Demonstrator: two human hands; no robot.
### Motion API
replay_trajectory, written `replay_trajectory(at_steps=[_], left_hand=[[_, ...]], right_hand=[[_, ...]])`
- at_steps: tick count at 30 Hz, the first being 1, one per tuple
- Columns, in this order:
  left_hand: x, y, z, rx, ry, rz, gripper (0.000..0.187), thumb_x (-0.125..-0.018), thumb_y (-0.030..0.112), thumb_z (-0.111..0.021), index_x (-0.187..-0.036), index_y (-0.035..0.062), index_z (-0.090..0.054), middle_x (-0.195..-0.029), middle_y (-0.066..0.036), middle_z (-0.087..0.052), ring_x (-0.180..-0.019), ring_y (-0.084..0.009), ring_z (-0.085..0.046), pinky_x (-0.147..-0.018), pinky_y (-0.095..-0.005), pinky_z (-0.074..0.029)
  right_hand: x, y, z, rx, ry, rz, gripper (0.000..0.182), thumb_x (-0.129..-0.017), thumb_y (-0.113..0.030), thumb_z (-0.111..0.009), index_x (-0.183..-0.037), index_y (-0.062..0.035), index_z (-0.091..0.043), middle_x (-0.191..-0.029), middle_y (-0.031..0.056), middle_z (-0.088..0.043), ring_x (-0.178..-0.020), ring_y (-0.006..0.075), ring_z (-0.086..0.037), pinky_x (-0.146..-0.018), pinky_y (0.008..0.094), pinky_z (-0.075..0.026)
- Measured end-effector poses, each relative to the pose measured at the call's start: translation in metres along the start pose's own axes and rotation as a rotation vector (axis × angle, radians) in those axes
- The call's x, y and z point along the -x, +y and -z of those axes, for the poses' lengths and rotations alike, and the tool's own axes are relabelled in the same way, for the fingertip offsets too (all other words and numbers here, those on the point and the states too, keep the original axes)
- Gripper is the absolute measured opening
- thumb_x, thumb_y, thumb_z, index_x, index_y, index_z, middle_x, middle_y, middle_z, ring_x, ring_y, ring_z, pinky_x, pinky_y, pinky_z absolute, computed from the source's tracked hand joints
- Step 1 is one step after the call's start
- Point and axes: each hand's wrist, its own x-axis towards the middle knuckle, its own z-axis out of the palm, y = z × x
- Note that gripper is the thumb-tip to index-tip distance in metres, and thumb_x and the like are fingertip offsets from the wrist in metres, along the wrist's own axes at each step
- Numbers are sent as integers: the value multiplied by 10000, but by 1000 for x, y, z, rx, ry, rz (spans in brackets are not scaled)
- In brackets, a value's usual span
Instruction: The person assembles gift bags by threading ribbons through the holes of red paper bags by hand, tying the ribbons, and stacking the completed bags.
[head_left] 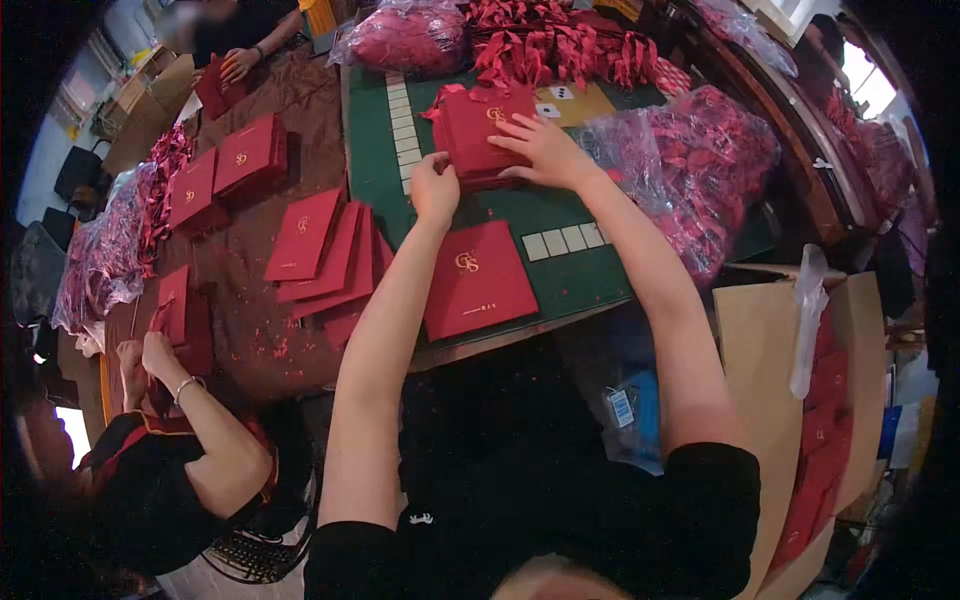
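A stack of flat red gift bags (470,130) with gold lettering and red ribbon lies on the green table covering. My left hand (435,190) is closed at the stack's near left edge, fingers curled against it. Spread across the top bag's right side, my right hand (545,152) rests with its fingers apart. Closer to me, another red gift bag (482,282) lies flat near the table edge, below my wrists. Left of my forearm, several red bags (320,250) overlap in a loose fan on the brown cloth.
Red ribbons (550,45) are heaped at the back. A clear plastic sack of red ribbon (690,160) sits to the right. A cardboard box (750,370) holds more red bags. One co-worker's hands (150,360) handle a bag at lower left; another person's hand (238,65) is at upper left.
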Motion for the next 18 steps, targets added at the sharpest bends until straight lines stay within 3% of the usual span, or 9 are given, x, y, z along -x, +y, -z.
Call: replay_trajectory(at_steps=[4,5,7,8,9,11,12,14,18], left_hand=[[-4,-5,5,179,-103,119,251,-850,77,-543,-1064,21,-660,-1037,-173,-671,-978,-277,-639,-847,-353,-481],[-5,-3,6,180,-101,115,251,-850,77,-543,-1064,21,-660,-1037,-173,-671,-978,-277,-639,-847,-353,-481],[-6,0,6,163,-71,151,278,-880,91,-509,-1119,30,-637,-1097,-171,-654,-1042,-283,-615,-885,-361,-465],[-5,3,5,163,-71,150,278,-880,91,-509,-1119,30,-637,-1097,-171,-654,-1042,-283,-615,-885,-361,-465],[0,14,7,178,-58,153,313,-908,126,-479,-1173,7,-594,-1141,-194,-628,-1081,-301,-593,-915,-361,-446],[8,32,11,207,-34,158,406,-964,197,-419,-1282,-39,-508,-1229,-238,-576,-1159,-335,-547,-977,-362,-408],[7,29,10,226,-80,145,464,-982,231,-396,-1325,-79,-437,-1280,-260,-531,-1204,-347,-512,-1008,-358,-384],[2,20,5,187,-136,99,473,-978,231,-408,-1330,-85,-424,-1299,-261,-516,-1213,-352,-503,-1012,-365,-382],[0,7,-2,203,-155,78,461,-966,164,-429,-1363,-67,-386,-1272,-283,-523,-1191,-374,-514,-992,-382,-400]], right_hand=[[-10,-3,13,-54,40,6,593,-812,-527,-627,-1283,-176,-548,-1274,76,-577,-1228,289,-495,-1053,457,-352],[-11,-6,20,-25,149,-22,588,-825,-502,-633,-1248,-99,-560,-1236,137,-591,-1192,302,-521,-1022,457,-384],[-20,2,1,-262,479,-366,587,-857,-487,-605,-1220,-28,-557,-1221,198,-582,-1150,336,-543,-976,445,-414],[-22,12,-15,-273,487,-666,546,-905,-418,-581,-1240,10,-531,-1175,199,-606,-1144,316,-542,-969,353,-412],[-24,15,-19,-272,488,-666,546,-905,-418,-581,-1240,10,-531,-1175,199,-606,-1144,316,-542,-969,353,-412],[-29,17,-24,-771,237,-1176,515,-945,-391,-515,-1227,39,-530,-1160,206,-611,-1099,298,-568,-935,342,-422],[-30,10,-27,-963,305,-998,478,-960,-373,-474,-1211,28,-544,-1148,192,-618,-1081,282,-574,-910,352,-427],[-33,1,-32,-870,268,-1143,438,-959,-356,-476,-1180,11,-567,-1129,181,-624,-1066,280,-578,-903,367,-428],[-42,-10,-38,-857,257,-1198,451,-947,-356,-501,-1230,-4,-513,-1162,183,-610,-1081,281,-577,-910,380,-430]])
